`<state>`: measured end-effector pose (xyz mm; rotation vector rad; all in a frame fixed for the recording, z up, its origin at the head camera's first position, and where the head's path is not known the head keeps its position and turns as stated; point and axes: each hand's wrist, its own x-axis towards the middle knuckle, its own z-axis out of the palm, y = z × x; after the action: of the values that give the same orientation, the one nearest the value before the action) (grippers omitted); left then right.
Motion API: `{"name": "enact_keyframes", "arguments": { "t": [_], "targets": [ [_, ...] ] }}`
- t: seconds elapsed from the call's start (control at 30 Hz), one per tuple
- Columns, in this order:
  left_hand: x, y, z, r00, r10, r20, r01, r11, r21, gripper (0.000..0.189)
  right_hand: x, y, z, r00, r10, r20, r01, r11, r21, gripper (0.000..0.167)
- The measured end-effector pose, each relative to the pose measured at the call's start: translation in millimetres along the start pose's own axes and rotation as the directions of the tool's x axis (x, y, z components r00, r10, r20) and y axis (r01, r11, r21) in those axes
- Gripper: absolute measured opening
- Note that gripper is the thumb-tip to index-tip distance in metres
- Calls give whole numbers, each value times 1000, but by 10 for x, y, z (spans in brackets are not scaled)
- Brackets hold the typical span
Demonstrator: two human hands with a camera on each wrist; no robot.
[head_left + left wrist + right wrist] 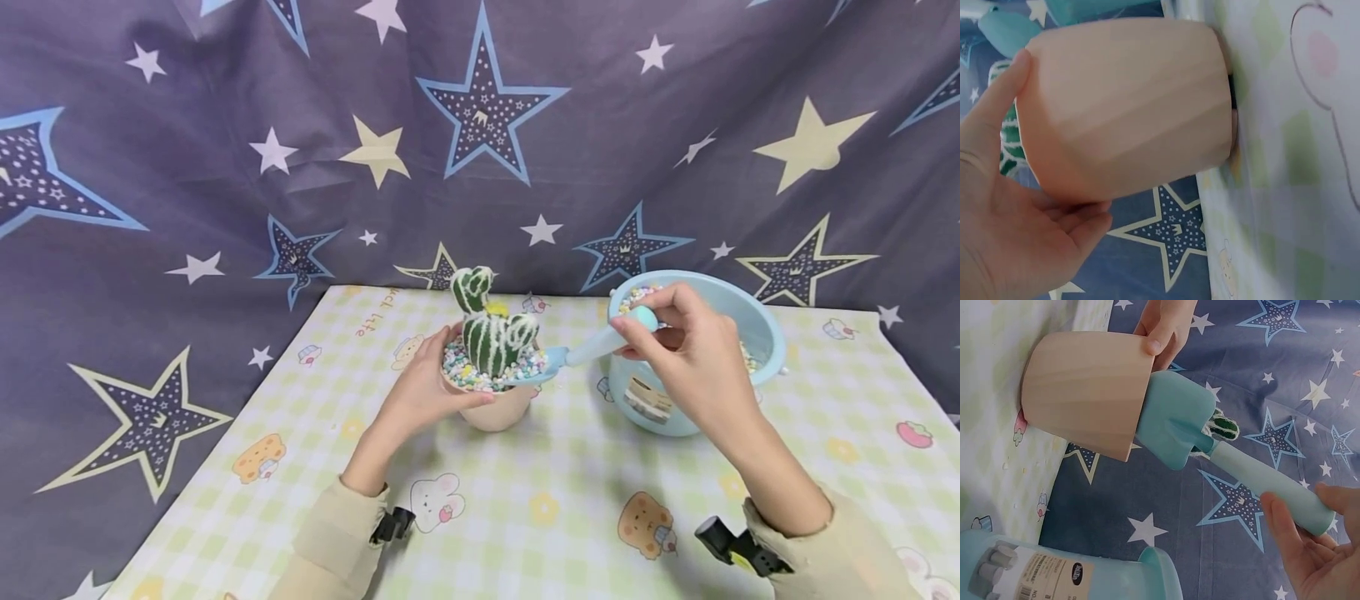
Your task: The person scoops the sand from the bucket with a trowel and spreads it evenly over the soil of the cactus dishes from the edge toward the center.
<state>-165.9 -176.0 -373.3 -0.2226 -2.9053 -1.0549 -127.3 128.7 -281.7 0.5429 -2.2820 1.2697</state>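
Observation:
A green knitted cactus (489,342) with white ribs and a yellow flower stands in a peach flower pot (495,412). Pastel pebbles (468,375) surround its base. My left hand (427,379) grips the pot by its rim from the left, thumb along the front, as the left wrist view also shows. Between thumb and fingers, my right hand (693,354) holds the end of a light blue toy shovel (592,346). The shovel's blade (1175,419) lies at the pot's right rim, over the pebbles, and hides part of the cactus in the right wrist view.
Right of the pot stands a light blue bucket (768,333) with a paper label and pastel pebbles inside; my right hand overlaps its rim. A checked cloth (495,550) covers the table. Behind it hangs a dark curtain (585,167) with stars.

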Motion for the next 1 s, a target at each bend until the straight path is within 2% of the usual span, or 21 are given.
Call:
{"name": "enact_keyframes", "arguments": {
  "t": [0.2, 0.3, 0.4, 0.5, 0.63, 0.77, 1.0],
  "targets": [
    [-77, 110, 44, 996, -58, -71, 60, 998, 21, 121, 21, -31, 30, 1000, -29, -5, 29, 999, -30, 20],
    [-105, 146, 48, 993, -77, -84, 81, 996, 41, 119, 21, -40, 47, 999, -49, 0, 49, 998, -46, 20],
    [-95, 113, 19, 996, -65, -59, 68, 997, 44, 120, 13, -42, 59, 998, -66, 8, 66, 996, -55, 19],
    [-64, 3, -33, 1000, -20, 6, 20, 1000, 10, 120, -5, -41, 67, 997, -70, 11, 70, 996, -52, 18],
    [-27, -151, -64, 996, 38, 81, -34, 998, -45, 123, -23, -40, 78, 998, -66, 6, 66, 998, -11, 17],
    [-5, -202, -61, 996, 58, 72, -54, 997, -57, 126, -3, -49, 91, 998, -69, -3, 69, 998, 0, 18],
    [-29, -113, -63, 999, 34, 39, -33, 999, -29, 126, 15, -68, 117, 999, -40, 16, 40, 999, 7, 20]
  ]
}}
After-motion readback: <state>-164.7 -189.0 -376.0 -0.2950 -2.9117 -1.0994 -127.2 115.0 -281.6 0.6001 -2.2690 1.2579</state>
